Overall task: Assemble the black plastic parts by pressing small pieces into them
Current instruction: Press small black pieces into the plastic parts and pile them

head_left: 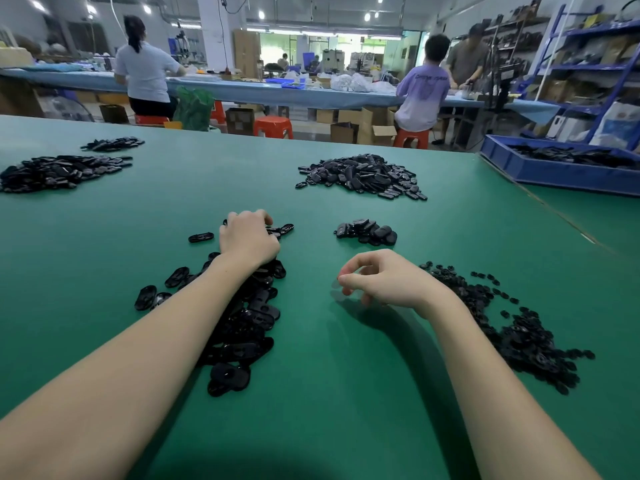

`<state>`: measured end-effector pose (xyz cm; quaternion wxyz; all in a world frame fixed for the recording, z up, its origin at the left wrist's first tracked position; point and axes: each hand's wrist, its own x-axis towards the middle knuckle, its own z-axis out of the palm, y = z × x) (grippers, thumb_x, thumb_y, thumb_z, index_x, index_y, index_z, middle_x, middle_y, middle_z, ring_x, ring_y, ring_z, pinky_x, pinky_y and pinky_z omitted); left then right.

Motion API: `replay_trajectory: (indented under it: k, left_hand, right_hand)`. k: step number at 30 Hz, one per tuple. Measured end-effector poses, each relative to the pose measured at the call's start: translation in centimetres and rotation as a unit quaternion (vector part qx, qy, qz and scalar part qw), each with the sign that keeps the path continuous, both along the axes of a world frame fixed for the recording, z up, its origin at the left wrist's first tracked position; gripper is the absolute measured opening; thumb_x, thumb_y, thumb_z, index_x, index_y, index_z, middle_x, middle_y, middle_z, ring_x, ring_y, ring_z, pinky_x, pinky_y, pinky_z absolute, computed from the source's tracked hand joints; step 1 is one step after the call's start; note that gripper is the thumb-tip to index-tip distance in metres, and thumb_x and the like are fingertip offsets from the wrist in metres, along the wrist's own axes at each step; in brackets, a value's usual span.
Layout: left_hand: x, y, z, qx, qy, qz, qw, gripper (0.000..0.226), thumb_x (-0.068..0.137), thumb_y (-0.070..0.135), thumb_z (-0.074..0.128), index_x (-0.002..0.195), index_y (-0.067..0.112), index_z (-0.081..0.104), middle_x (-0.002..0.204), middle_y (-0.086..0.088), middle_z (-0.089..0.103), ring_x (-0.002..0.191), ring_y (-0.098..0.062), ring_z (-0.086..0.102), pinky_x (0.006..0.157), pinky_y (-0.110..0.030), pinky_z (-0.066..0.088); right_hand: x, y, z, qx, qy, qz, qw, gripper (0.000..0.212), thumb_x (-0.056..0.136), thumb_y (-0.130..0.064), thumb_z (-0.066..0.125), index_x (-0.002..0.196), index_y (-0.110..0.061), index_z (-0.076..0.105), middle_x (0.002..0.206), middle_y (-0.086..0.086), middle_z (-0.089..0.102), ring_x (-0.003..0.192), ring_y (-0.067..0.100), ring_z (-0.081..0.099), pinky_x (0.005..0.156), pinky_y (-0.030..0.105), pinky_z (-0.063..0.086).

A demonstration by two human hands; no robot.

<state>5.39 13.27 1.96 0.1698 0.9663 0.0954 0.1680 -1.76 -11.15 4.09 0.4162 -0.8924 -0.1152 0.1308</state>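
Note:
A long heap of black oval plastic parts (242,327) lies on the green table (329,393) under my left forearm. My left hand (247,237) reaches over the heap's far end, its fingers curled down onto parts there; what they hold is hidden. To the right, a scatter of small black pieces (519,334) spreads beside my right wrist. My right hand (381,278) hovers just above the table between the two heaps, fingers loosely curled, thumb and forefinger close together with nothing visible between them. A small stack of black parts (367,232) sits beyond it.
Bigger heaps of black parts lie at the far centre (363,176) and far left (59,171). A blue bin (561,173) with more parts stands at the right edge. Beyond the table, people work at a long bench with stools and boxes.

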Motion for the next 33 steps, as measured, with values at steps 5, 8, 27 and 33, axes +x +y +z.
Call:
replay_trajectory:
  k: [5,8,27,33]
  left_hand:
    - [-0.2,0.3,-0.1,-0.007,0.021,-0.006,1.000,0.031,0.091,0.021,0.057,0.120,0.027,0.069,0.121,-0.002,0.068,0.126,-0.028,0.048,0.099,-0.038,0.037]
    - [-0.1,0.4,0.1,-0.007,0.023,-0.007,1.000,0.033,0.092,0.022,0.058,0.123,0.027,0.067,0.122,-0.001,0.068,0.125,-0.027,0.049,0.100,-0.038,0.039]
    - [0.8,-0.4,-0.1,-0.016,0.017,-0.009,1.000,0.018,0.089,0.019,0.058,0.102,0.026,0.069,0.117,-0.006,0.063,0.120,-0.029,0.050,0.098,-0.038,0.039]
    - [1.4,-0.9,-0.1,-0.054,0.017,0.016,0.998,0.013,0.092,0.035,0.061,0.097,0.027,0.068,0.109,-0.003,0.070,0.117,-0.028,0.056,0.102,-0.039,0.034]
  right_hand:
    - [0.0,1.3,-0.4,-0.025,-0.011,0.026,0.999,0.008,0.094,-0.031,0.068,0.095,-0.024,0.072,0.084,-0.008,0.078,0.057,0.008,0.063,0.065,0.024,0.045]
    - [0.1,1.5,-0.5,-0.041,-0.011,0.033,0.999,0.009,0.094,-0.032,0.068,0.095,-0.024,0.071,0.083,-0.010,0.077,0.057,0.008,0.063,0.065,0.023,0.044]
    - [-0.1,1.1,-0.3,-0.047,0.001,0.034,0.998,0.010,0.095,-0.033,0.068,0.098,-0.025,0.072,0.085,-0.013,0.077,0.063,0.007,0.064,0.064,0.022,0.043]
    - [0.1,1.2,-0.4,-0.044,0.003,0.035,0.998,0.011,0.095,-0.034,0.068,0.098,-0.024,0.073,0.085,-0.012,0.077,0.063,0.007,0.063,0.063,0.021,0.042]
